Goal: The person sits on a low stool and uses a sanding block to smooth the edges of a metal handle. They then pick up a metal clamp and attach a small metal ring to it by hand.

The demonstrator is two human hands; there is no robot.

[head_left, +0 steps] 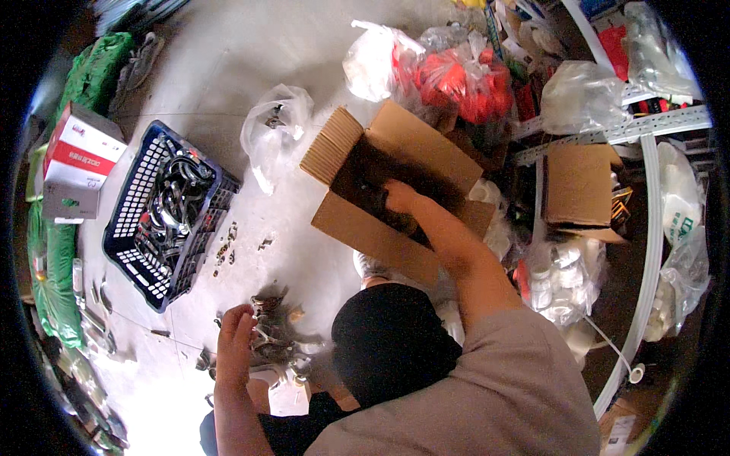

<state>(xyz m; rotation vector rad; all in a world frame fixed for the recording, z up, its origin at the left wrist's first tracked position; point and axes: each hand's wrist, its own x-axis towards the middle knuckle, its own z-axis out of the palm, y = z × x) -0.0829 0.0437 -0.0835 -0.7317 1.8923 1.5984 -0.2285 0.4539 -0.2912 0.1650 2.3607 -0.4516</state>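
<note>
My right hand (399,197) reaches down into an open cardboard box (369,235) with its flaps folded out. The fingers dip into the box's dark inside, so what they touch or hold is hidden. My left hand (236,334) hovers at the lower left, fingers loosely bent and apart, with nothing visible in it. Just to its right, a pile of small metal parts (270,323) lies on the floor. Farther left stands a dark blue plastic basket (137,262) holding many curved, shiny metal pieces (179,194).
Small brass-coloured bits (226,247) are scattered beside the basket. A clear plastic bag (266,137) lies between basket and box. Bags of red items (464,80) sit beyond the box. A metal shelf (646,197) lines the right, and a red-and-white carton (84,156) stands left.
</note>
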